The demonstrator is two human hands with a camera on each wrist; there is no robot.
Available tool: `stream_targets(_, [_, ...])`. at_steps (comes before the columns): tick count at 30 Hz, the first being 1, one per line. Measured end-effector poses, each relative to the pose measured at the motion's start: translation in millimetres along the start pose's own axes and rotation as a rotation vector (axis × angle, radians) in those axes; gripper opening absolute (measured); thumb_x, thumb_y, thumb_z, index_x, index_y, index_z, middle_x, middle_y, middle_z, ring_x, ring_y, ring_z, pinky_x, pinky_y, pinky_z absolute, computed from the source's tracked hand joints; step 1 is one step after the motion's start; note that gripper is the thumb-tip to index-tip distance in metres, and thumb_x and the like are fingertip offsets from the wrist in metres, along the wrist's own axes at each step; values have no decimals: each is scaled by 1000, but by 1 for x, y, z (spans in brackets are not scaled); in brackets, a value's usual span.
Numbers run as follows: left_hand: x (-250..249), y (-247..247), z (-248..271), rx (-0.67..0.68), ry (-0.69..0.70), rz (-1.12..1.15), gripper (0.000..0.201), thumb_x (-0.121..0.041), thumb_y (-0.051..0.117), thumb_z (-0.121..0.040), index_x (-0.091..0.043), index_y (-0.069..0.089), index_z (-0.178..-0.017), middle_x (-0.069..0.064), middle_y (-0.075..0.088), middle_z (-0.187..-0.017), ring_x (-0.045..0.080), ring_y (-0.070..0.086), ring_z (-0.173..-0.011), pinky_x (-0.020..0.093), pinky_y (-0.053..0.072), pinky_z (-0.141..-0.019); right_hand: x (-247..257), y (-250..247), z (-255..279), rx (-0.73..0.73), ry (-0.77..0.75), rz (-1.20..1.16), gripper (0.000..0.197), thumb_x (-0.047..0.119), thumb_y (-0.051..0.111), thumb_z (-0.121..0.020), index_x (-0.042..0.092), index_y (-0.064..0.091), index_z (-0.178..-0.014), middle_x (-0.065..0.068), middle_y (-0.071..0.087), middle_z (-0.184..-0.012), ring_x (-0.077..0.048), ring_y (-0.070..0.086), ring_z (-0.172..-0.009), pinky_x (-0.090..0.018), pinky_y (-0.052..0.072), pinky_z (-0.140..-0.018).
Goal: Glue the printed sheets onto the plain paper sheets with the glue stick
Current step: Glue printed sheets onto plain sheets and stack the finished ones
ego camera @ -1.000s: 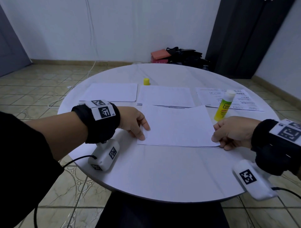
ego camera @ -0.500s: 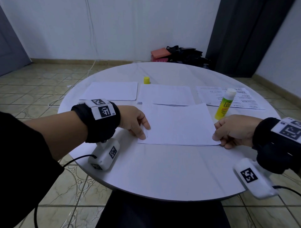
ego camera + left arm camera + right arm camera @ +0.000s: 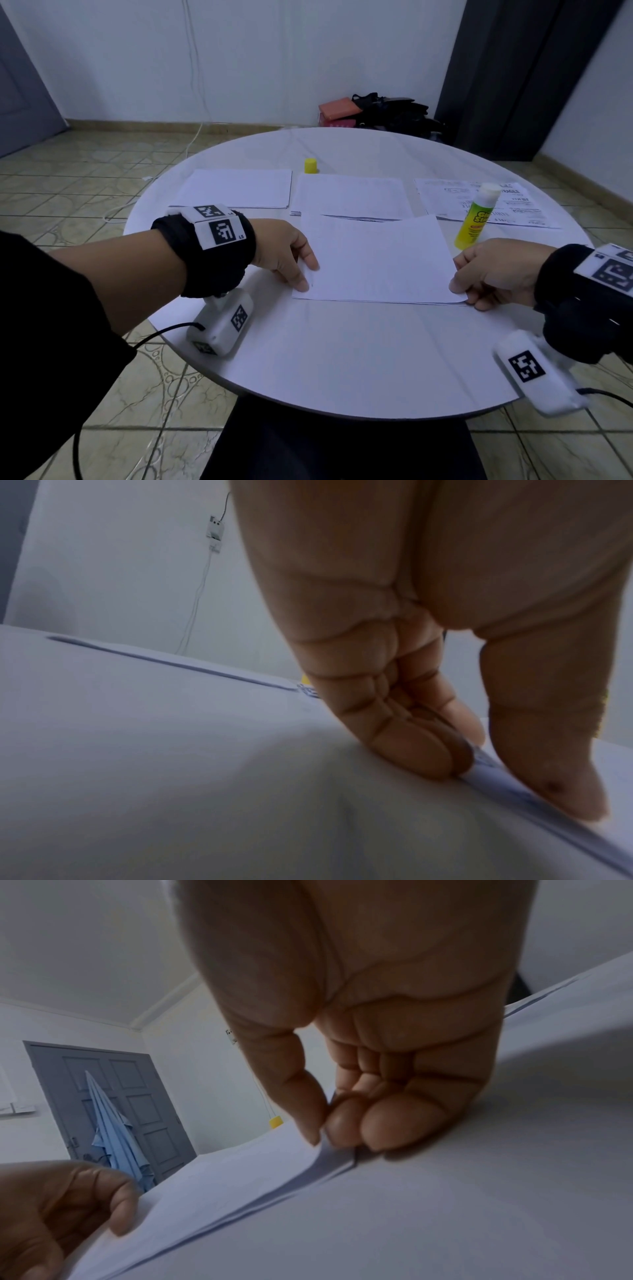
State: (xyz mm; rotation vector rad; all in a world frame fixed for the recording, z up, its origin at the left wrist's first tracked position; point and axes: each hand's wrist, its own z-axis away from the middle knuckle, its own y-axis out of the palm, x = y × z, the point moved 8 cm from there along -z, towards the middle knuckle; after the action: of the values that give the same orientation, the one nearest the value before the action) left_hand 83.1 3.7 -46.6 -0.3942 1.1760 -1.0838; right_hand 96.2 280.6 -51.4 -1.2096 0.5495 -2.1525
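nearest on the round white table (image 3: 342, 359), a white sheet (image 3: 376, 260) lies flat over another sheet whose edges just show beneath it. the left hand (image 3: 284, 253) pinches its near left corner, thumb on top and fingers curled at the edge. the right hand (image 3: 493, 270) pinches the near right corner, thumb above and fingertips (image 3: 346, 1123) under the lifted top sheet. just beyond the right hand the glue stick (image 3: 476, 216) stands upright, uncapped, on the near edge of the printed sheets (image 3: 513, 202). two stacks of plain paper (image 3: 236, 188) lie further back to the left, and the yellow cap (image 3: 310, 165) stands behind them.
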Motion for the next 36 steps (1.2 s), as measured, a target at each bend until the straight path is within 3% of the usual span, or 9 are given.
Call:
stream_targets(4, [0, 0, 0, 0, 0, -6, 31, -15, 82, -71, -27, 64, -92, -11, 58, -59, -5, 54, -48, 2, 37, -49, 0, 0, 0, -6, -4, -5, 24, -12, 60, -79, 8, 49, -79, -10, 52, -57, -19, 51, -48, -22, 44, -40])
stream_targets(10, [0, 0, 2, 1, -8, -19, 31, -17, 83, -71, -28, 64, -93, -10, 60, -62, 5, 56, -63, 1, 38, -51, 1, 0, 1, -4, -1, -6, 24, -12, 61, -79, 9, 49, -77, -11, 52, -59, -18, 51, -47, -22, 45, -42])
stream_targets(17, [-2, 0, 3, -7, -14, -50, 32, -20, 83, -71, -28, 64, -96, -10, 60, -62, 4, 56, -63, 0, 38, -52, 1, 0, 0, -3, -7, 2, 22, -12, 60, -80, 8, 51, -79, -11, 53, -61, -18, 51, -49, -22, 45, -42])
stream_targets(21, [-4, 1, 5, -20, -10, -116, 33, -22, 82, -71, -29, 63, -97, -11, 58, -66, 3, 53, -63, 9, 38, -58, 0, 0, -2, 1, -8, 17, 23, -12, 59, -80, 9, 50, -76, -11, 52, -61, -18, 51, -49, -21, 44, -42])
stream_targets(23, [-6, 1, 4, -31, -7, -159, 32, -23, 82, -71, -30, 63, -96, -11, 57, -67, 3, 52, -62, 10, 36, -58, 0, -1, -2, -10, -6, 38, 24, -12, 59, -80, 9, 50, -74, -10, 52, -60, -18, 51, -49, -21, 44, -41])
stream_targets(27, [-7, 2, 0, -39, 11, -213, 33, -21, 82, -72, -28, 63, -98, -8, 57, -68, 5, 51, -61, 2, 34, -49, 4, 0, 1, -43, -14, 81, 28, -14, 59, -79, 9, 46, -70, -9, 50, -49, -17, 46, -43, -21, 44, -38])
stream_targets(33, [-6, 2, -7, -38, 33, -245, 33, -16, 83, -69, -32, 59, -85, -8, 58, -62, -6, 47, -40, 5, 35, -47, 14, 2, 6, -23, -7, 220, 28, -5, 65, -81, 7, 47, -63, -13, 51, -59, -21, 48, -53, -27, 45, -51])
stream_targets(36, [-4, 2, -8, -27, 31, -253, 34, -18, 84, -68, -34, 59, -85, -10, 59, -60, -5, 47, -41, 6, 35, -47, 15, 0, 5, -17, -27, 277, 27, -1, 67, -82, 7, 48, -64, -10, 53, -61, -20, 49, -55, -27, 43, -54])
